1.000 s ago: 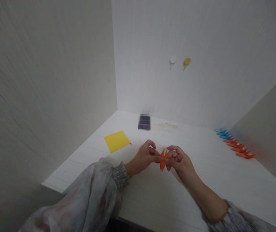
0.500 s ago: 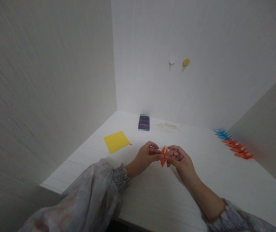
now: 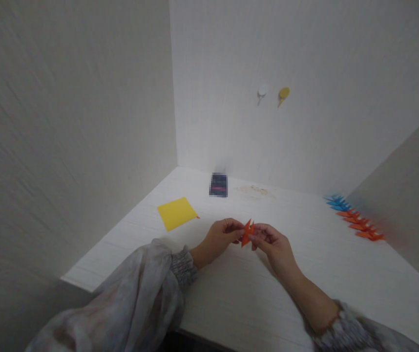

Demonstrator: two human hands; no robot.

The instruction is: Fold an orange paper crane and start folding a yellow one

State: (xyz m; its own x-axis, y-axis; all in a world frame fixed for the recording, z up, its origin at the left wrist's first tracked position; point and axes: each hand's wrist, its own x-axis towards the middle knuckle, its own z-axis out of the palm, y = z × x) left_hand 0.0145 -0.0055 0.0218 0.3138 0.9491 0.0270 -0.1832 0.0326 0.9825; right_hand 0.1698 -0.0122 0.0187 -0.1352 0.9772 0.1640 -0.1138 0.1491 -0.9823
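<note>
A small folded orange paper piece (image 3: pixel 246 232) is held just above the white table (image 3: pixel 315 288), between both hands. My left hand (image 3: pixel 219 238) pinches its left side with thumb and fingers closed; a ring shows on one finger. My right hand (image 3: pixel 270 242) pinches its right side, fingers curled. Both forearms wear loose pale sleeves.
A yellow paper stack (image 3: pixel 177 213) lies at the left of the table, with an orange corner under it. A dark blurred card (image 3: pixel 219 185) stands near the back wall. A row of folded blue (image 3: pixel 337 203) and orange paper pieces (image 3: pixel 364 228) lines the right side. Two hooks (image 3: pixel 272 94) hang on the wall.
The orange piece has been folded narrower and turned a little between the fingers. Both hands stay in nearly the same place.
</note>
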